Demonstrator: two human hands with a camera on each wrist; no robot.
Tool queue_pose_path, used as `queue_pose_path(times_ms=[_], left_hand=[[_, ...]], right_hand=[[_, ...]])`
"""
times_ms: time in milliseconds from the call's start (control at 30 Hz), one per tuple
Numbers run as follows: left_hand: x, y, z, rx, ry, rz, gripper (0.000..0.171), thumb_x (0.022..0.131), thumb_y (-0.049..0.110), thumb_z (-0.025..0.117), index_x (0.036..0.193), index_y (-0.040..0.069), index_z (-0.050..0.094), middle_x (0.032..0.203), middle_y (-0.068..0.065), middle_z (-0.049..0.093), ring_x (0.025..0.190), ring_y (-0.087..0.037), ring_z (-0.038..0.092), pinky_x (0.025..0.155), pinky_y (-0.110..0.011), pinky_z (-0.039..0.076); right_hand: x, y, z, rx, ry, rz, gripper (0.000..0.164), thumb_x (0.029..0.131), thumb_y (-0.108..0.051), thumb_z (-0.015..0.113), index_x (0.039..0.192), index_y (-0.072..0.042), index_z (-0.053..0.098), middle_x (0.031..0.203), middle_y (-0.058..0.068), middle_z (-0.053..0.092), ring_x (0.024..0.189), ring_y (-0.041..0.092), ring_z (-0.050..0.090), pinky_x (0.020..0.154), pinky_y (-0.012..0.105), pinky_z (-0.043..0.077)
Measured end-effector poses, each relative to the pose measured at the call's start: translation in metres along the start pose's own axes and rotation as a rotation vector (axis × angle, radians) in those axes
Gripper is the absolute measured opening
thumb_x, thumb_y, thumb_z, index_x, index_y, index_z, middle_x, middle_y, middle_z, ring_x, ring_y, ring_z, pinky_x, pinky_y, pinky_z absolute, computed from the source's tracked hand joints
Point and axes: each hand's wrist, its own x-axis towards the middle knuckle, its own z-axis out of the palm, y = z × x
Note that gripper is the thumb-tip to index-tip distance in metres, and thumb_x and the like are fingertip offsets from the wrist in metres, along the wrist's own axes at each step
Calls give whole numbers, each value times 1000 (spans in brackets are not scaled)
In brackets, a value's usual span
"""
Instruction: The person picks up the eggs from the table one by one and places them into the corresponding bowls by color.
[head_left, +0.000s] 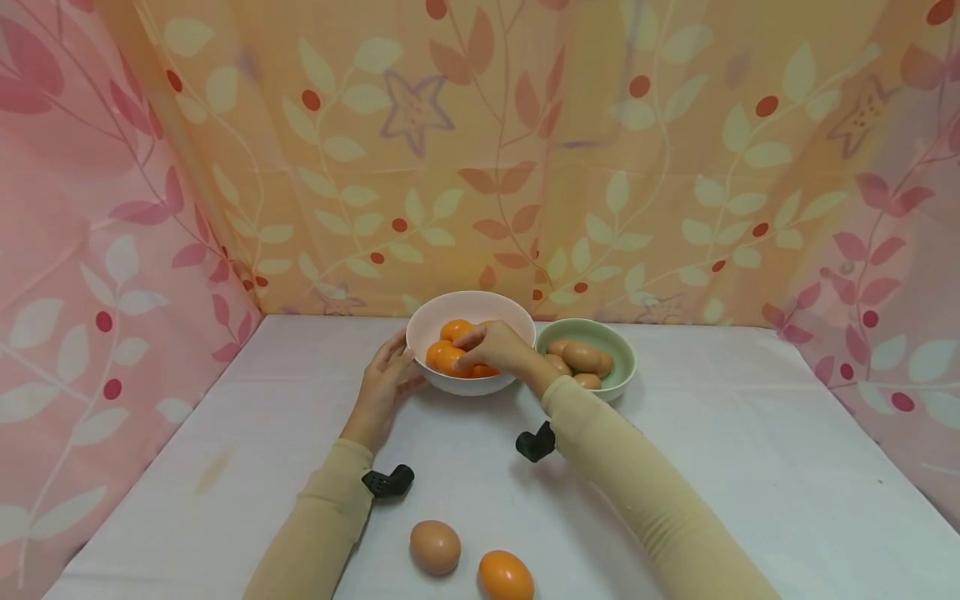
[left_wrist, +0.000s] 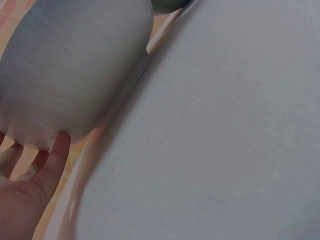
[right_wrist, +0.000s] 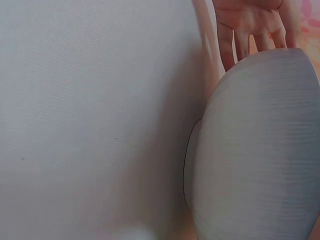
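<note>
A white bowl (head_left: 471, 385) holds several orange eggs (head_left: 456, 330). My left hand (head_left: 386, 379) rests on the bowl's left outer side, its fingers (left_wrist: 59, 152) fairly straight against the wall in the left wrist view. From the right, my right hand (head_left: 501, 346) reaches over the rim into the bowl. Its thumb and forefinger pinch an orange egg (head_left: 450, 362) near the front of the pile; the other fingertips are hidden. In the right wrist view the bowl's outer wall (right_wrist: 255, 145) blocks the right hand from sight.
A green bowl (head_left: 624, 367) with several brown eggs (head_left: 581, 357) stands close to the white bowl's right. Near the front of the white-covered table (head_left: 750, 450) lie a loose brown egg (head_left: 435, 547) and a loose orange egg (head_left: 506, 575). Patterned curtains (head_left: 480, 167) close off the back and sides.
</note>
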Motion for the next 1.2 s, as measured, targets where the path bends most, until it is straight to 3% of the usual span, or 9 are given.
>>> queue_pose_path(times_ms=[700,1000,1200], left_hand=[[-1,1,-1,3,6,-17,50,102,32,55,151,28,41,158,6,39,139,-21,45,111,-46,46],[0,0,-1,6,7,-21,52,102,34,56,151,28,40,158,7,37,141,-21,43,112,-47,44],[-1,0,1,14,16,-16,50,102,33,55,150,28,42,158,6,38,139,-22,45,111,-47,46]], right_hand=[[2,3,4,-36,-7,-44,32,77,-14,84,108,-10,77,108,4,76,108,19,58,97,26,51],[0,2,5,-32,-16,-73,24,77,-8,82,101,-6,78,103,5,75,111,19,57,90,22,54],[-2,5,3,-3,4,-81,26,81,-12,80,106,-7,77,104,4,76,109,16,59,90,22,54]])
